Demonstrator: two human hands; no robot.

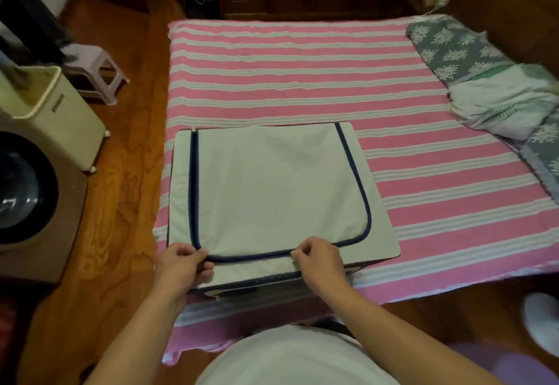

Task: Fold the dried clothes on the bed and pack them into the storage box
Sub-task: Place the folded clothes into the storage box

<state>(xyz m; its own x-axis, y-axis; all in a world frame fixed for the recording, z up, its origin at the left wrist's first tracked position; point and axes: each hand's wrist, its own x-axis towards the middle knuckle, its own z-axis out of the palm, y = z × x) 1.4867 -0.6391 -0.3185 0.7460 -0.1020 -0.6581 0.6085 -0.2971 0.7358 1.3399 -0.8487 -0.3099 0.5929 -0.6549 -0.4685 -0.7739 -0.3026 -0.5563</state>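
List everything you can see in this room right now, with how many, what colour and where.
storage box: one, white lid with dark blue zip, near edge of bed
bed sheet: one, pink and white stripes, covering bed
pillow: one, grey with white flowers, far right of bed
bedding: one bundle, white and green, right of bed
stool: one, pale, on floor left of bed
washing machine: one, beige, dark door, far left
floor: wood, brown
left hand: pinches lid's near edge
right hand: pinches at the zip

A pale plastic stool [96, 73] and a front-loading washing machine [28, 194] stand on the wooden floor [121, 179]; a grey floral pillow [450, 50] lies beside a white-green quilt [502, 101].
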